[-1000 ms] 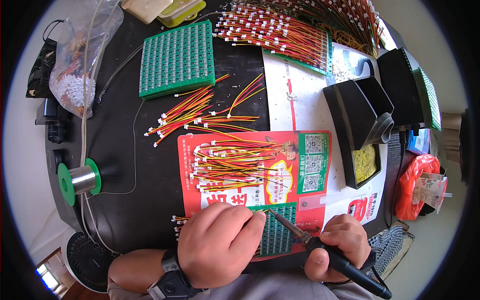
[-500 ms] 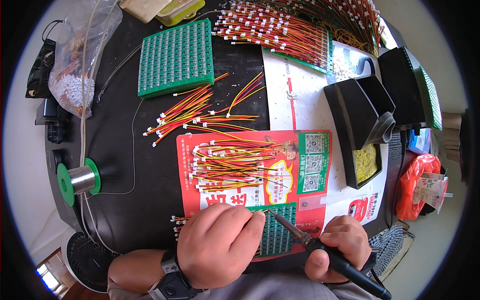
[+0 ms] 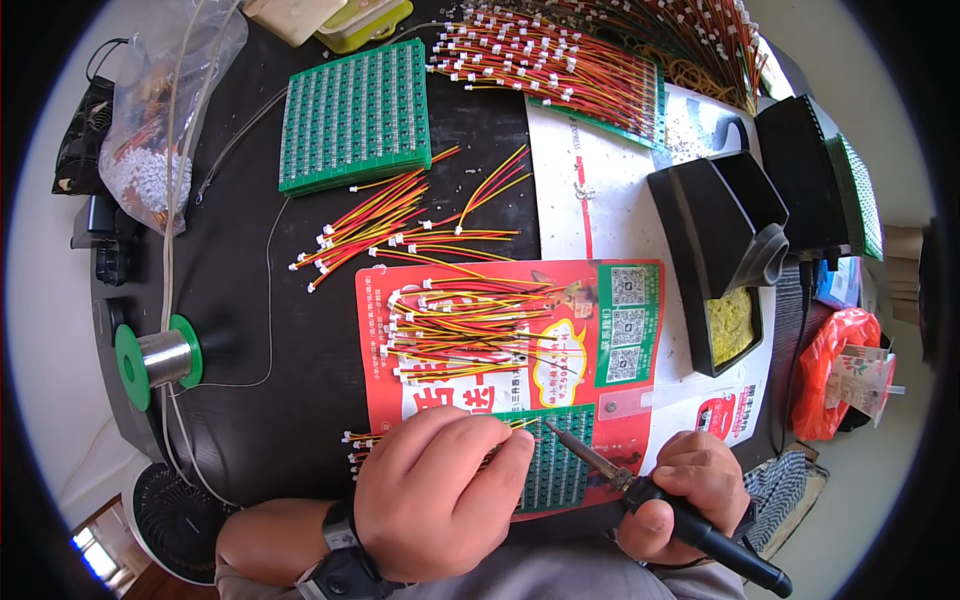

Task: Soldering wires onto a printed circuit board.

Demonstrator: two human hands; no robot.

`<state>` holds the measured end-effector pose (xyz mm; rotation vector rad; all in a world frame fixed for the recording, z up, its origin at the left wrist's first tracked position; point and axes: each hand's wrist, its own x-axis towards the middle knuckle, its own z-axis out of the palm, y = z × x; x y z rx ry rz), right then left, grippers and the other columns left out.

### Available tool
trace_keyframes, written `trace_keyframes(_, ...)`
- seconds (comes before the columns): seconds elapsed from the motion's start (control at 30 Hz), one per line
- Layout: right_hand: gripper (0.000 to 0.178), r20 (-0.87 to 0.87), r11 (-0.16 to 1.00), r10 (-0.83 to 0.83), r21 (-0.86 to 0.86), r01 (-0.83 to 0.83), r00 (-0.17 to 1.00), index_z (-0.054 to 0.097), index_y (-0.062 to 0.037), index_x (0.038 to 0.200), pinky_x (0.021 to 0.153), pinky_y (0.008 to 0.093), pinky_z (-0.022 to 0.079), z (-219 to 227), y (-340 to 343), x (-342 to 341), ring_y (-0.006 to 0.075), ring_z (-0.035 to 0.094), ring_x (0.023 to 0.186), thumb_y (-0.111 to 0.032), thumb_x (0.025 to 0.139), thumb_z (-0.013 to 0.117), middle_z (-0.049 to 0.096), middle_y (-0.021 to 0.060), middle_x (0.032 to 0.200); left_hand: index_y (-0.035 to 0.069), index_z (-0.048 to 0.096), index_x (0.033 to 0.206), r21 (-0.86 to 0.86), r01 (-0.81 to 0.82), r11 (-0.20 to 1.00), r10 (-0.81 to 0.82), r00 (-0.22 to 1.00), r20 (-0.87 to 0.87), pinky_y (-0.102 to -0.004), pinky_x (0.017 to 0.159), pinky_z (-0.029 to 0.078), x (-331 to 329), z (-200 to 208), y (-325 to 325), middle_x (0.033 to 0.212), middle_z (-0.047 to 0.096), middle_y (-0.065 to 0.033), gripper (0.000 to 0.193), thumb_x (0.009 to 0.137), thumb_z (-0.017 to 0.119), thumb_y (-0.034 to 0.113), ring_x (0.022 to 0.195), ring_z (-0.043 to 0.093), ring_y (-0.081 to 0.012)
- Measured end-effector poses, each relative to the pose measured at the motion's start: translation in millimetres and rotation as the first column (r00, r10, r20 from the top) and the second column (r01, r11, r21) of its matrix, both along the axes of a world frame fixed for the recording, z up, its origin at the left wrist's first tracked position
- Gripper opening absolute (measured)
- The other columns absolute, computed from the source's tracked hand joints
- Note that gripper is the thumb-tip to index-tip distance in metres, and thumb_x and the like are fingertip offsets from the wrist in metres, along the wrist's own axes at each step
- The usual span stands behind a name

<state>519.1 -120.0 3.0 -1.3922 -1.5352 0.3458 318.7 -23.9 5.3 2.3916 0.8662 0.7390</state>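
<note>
My right hand [image 3: 695, 490] is wrapped round the black handle of a soldering iron [image 3: 590, 458]. The iron's tip points up and left, over the top edge of a green circuit board panel [image 3: 560, 465]. My left hand [image 3: 445, 490] is closed in a pinch above the panel's left part and hides it. Thin yellow wire ends [image 3: 524, 423] stick out of its fingertips, close to the iron's tip. White connectors [image 3: 358, 440] of several cables show left of this hand. Beyond the hands, connector cables [image 3: 465, 330] with red, yellow and black wires lie on a red printed sheet [image 3: 378, 320].
A green solder spool [image 3: 160, 358] stands at left, its wire trailing over the dark table. Farther back are stacked green panels [image 3: 355, 120], loose cables [image 3: 370, 225] and a wired panel [image 3: 600, 110]. At right stands a black iron holder [image 3: 715, 250] with a yellow sponge [image 3: 733, 330].
The soldering iron has shifted slightly right and down, so its tip is a little farther from the wire ends. My left hand stays almost where it was, still pinching.
</note>
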Motion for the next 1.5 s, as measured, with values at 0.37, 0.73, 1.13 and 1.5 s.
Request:
trace_keyframes(0.37,0.03,0.0,1.0,0.016,-0.011,-0.016,1.0,0.056,0.0009,0.092,0.045,0.0295,0.039,0.6,1.3,0.8,0.0149,0.048,0.05,-0.023,0.085,0.072,0.051,0.0049,0.062,-0.002,0.073,0.089,-0.02,0.02,1.0,-0.019,1.0,0.013,-0.0358,0.057,0.048,-0.9,-4.5,-1.9,0.077,0.061,-0.0073,0.026,0.063,0.073,-0.007,0.064,0.059,-0.0251)
trace_keyframes(0.73,0.034,0.009,0.993,0.075,-0.097,-0.074,0.997,0.062,0.0006,0.092,0.048,0.032,0.048,5.7,0.1,6.6,0.0214,0.059,0.05,-0.019,0.077,0.085,0.063,0.0077,0.065,0.0,0.072,0.092,-0.014,-0.005,1.0,0.005,0.999,-0.052,-0.037,0.064,0.052,-2.2,-3.0,-5.5,0.082,0.062,-0.0058,0.015,0.077,0.072,0.004,0.074,0.062,-0.0241)
trace_keyframes(1.13,0.035,0.008,0.991,0.09,-0.105,-0.089,0.996,0.062,0.0012,0.092,0.048,0.0324,0.048,6.7,2.6,6.6,0.0218,0.059,0.05,-0.018,0.076,0.086,0.064,0.0079,0.065,0.0,0.072,0.09,-0.006,-0.005,1.0,0.005,0.999,-0.044,-0.0359,0.062,0.052,-2.0,-5.3,-5.4,0.081,0.062,-0.0056,0.013,0.078,0.072,0.004,0.074,0.062,-0.0234)
trace_keyframes(1.5,0.03,0.004,0.999,0.034,-0.033,-0.034,0.999,0.055,0.0007,0.09,0.045,0.0298,0.038,1.0,1.6,0.0,0.0148,0.047,0.05,-0.023,0.085,0.074,0.051,0.0053,0.062,0.0,0.072,0.091,-0.006,-0.005,1.0,0.005,0.999,-0.042,-0.0361,0.062,0.051,-1.9,-4.6,-5.2,0.082,0.062,-0.0058,0.014,0.078,0.072,0.004,0.073,0.062,-0.0235)
